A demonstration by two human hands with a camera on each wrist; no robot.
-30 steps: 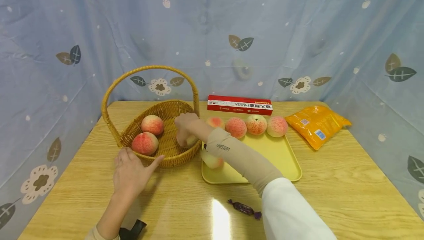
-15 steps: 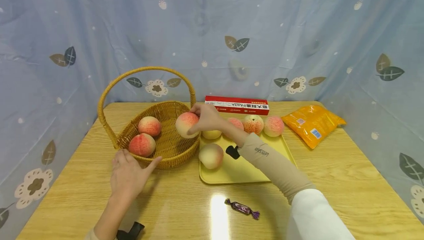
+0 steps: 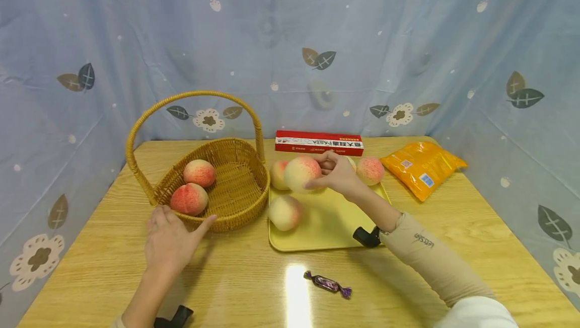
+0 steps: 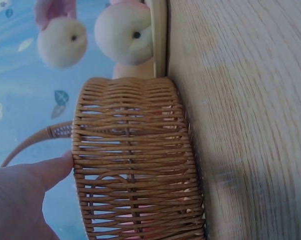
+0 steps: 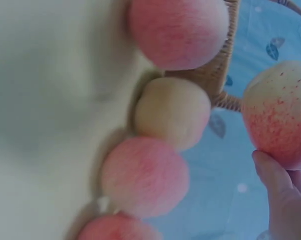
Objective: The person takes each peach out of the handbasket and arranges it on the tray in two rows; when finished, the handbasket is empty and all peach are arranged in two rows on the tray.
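My right hand (image 3: 339, 175) pinches a pink-and-cream peach (image 3: 300, 174) between thumb and fingers, raised over the yellow tray (image 3: 333, 225); in the right wrist view the speckled peach (image 5: 280, 117) is clear of the others. On the tray sit several peaches, among them a pale one (image 3: 284, 212) at the front left and a pink one (image 3: 370, 171) at the back right. Another is partly hidden behind the hand. My left hand (image 3: 169, 241) rests at the front rim of the wicker basket (image 3: 237, 187), thumb spread along it. Inside are two peaches, one red (image 3: 190, 199), one paler (image 3: 199, 173).
Behind the tray lies a red pasta box (image 3: 319, 143). An orange packet (image 3: 422, 169) is at the right, and a purple wrapped candy (image 3: 327, 282) lies near the front. The basket's tall arched handle (image 3: 195, 94) stands upright. A patterned blue curtain encloses the table.
My right hand has come out of the basket with a peach and moved right, over the tray. The left hand has stayed at the basket's rim.
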